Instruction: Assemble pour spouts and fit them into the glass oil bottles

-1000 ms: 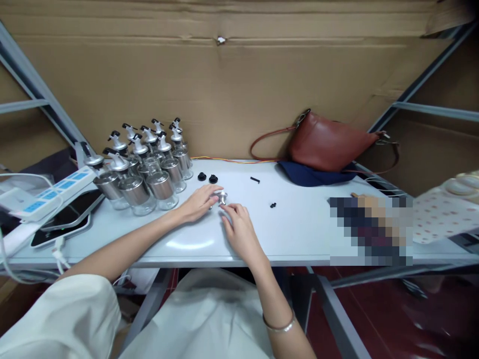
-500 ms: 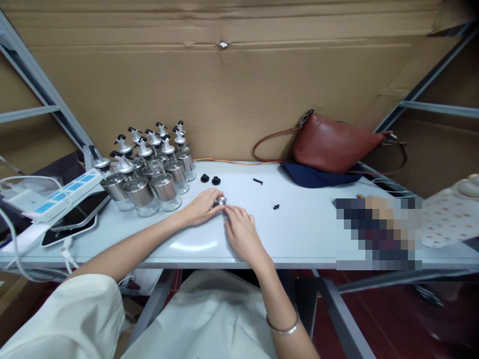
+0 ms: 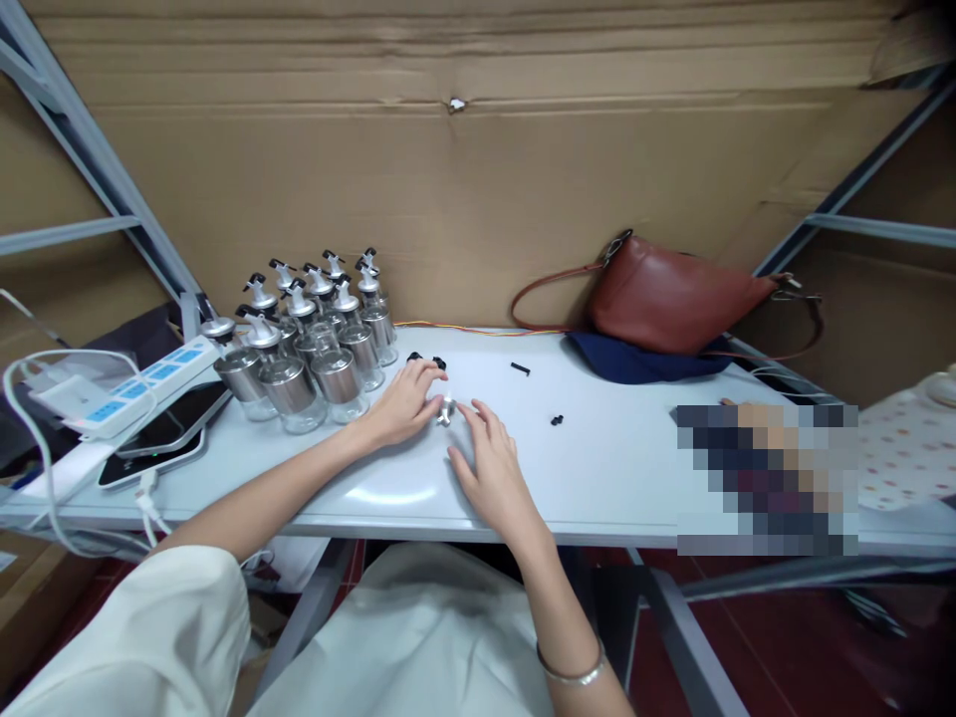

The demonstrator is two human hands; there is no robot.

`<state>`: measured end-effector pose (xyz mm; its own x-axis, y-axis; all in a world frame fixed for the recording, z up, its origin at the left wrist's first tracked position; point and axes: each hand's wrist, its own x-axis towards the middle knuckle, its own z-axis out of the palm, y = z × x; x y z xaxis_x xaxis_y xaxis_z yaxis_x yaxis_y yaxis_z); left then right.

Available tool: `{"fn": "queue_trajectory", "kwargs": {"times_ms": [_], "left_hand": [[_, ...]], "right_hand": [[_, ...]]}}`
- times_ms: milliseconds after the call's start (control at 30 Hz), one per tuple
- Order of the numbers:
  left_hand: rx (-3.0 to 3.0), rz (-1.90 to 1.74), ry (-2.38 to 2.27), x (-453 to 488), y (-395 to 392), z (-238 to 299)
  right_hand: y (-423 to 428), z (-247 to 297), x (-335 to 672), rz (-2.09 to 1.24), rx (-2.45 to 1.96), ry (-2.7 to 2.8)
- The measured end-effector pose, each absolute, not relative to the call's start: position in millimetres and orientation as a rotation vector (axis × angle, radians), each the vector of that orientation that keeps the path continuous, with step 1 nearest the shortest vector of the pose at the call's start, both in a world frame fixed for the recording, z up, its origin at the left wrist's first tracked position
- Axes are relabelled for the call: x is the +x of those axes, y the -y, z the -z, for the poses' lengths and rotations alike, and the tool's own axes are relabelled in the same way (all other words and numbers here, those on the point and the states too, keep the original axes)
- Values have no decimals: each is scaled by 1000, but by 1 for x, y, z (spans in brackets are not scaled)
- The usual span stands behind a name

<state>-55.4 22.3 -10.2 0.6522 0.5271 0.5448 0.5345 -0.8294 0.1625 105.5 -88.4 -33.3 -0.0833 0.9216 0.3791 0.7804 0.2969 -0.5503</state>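
Observation:
A small silver spout piece (image 3: 446,410) stands on the table between my two hands. To its left, my left hand (image 3: 403,406) is open, fingers stretched forward and the thumb close against the piece; whether they touch I cannot tell. My right hand (image 3: 489,463) is open on the other side, fingers apart, with the index fingertip just off the piece. Beyond my left fingers are two black stoppers (image 3: 439,363), partly hidden by that hand. A thin black strip (image 3: 521,369) and a tiny black part (image 3: 557,420) lie to the right.
Several glass bottles with silver pourers (image 3: 288,393) crowd the left of the white table (image 3: 612,468). Beside them are a power strip (image 3: 149,388) and a dark device (image 3: 164,428). A brown bag (image 3: 672,299) rests on a navy cap (image 3: 634,363); a blurred patch hides things at right.
My fingers have come off the silver piece and spread apart. My right hand has drawn slightly to the right, and the piece now shows between the hands. The view has shifted a little.

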Motion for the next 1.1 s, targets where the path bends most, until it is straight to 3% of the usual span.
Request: {"fn": "queue_trajectory", "kwargs": {"times_ms": [200,333,467,767,1100], "left_hand": [[-2154,1736,600,-84,-13,-46],[-1548,2143,770,-120,4,-65],[-1510,2226,1163,-155,14,-55],[-1827,2501,1542,-181,1,-32],[-1802,2584,1632,-139,48,-15]], "right_hand": [[89,35,106,-187,-1419,1714],[89,35,106,-156,-1359,1605],[90,33,105,-148,-1314,1497],[97,27,104,-62,-1073,1211],[130,15,105,-201,-944,1098]]}}
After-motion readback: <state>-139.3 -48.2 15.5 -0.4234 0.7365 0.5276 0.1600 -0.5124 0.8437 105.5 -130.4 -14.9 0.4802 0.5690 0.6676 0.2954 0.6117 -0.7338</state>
